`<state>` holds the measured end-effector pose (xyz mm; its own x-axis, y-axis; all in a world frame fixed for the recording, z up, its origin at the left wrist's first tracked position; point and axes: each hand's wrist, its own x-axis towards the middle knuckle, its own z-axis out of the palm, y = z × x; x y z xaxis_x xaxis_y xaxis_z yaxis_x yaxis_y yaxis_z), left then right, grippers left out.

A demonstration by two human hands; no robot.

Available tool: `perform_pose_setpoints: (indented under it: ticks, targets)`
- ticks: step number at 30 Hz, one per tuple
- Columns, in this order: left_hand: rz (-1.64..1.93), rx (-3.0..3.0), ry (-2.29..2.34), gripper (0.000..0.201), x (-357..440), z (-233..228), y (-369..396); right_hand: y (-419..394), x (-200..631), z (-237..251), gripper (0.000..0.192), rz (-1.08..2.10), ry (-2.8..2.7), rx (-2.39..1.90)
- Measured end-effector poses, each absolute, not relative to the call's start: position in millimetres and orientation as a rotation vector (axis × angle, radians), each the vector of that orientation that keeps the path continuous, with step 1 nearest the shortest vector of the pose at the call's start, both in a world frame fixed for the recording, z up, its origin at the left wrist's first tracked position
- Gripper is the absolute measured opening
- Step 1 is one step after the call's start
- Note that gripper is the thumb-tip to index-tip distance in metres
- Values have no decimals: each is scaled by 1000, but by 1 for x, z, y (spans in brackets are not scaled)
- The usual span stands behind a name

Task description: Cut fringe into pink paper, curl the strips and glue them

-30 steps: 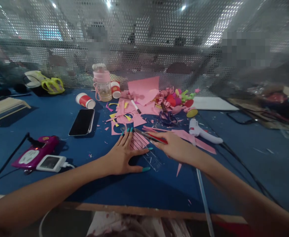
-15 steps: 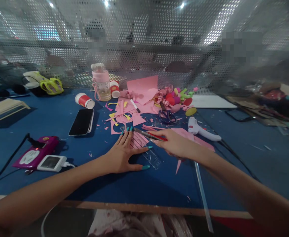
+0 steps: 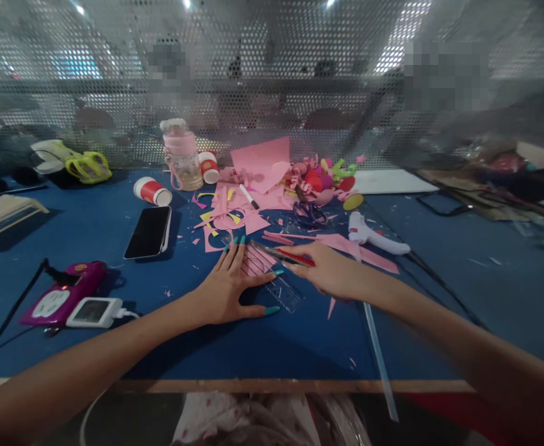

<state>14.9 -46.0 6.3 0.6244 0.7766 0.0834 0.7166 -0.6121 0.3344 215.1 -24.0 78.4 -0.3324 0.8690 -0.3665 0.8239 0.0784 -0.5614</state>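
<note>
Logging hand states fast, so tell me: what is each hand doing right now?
Left hand: open, flat on the pink paper and clear ruler.
Right hand: closed, holding a red utility knife.

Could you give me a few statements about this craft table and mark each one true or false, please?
1. The left hand lies flat, fingers spread, on a strip-cut pink paper. True.
2. The right hand holds a white glue gun. False: it grips a red-handled cutter; the glue gun lies on the table beyond it, untouched.
3. A black phone lies screen up, left of the paper scraps. True.
4. The red paper cup stands upright. False: it lies on its side.
5. A clear ruler lies under the hands beside the pink paper. True.
6. The pink bottle is near the table's front edge. False: it stands at the back by the mesh screen.
</note>
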Motion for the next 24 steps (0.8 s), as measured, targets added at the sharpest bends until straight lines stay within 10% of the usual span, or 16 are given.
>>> perform_pose_setpoints:
  ticks: [24]
  targets:
    - [304,2566,1240,62,15,4,-46,-39,241,73,41,887,-2362,-1619]
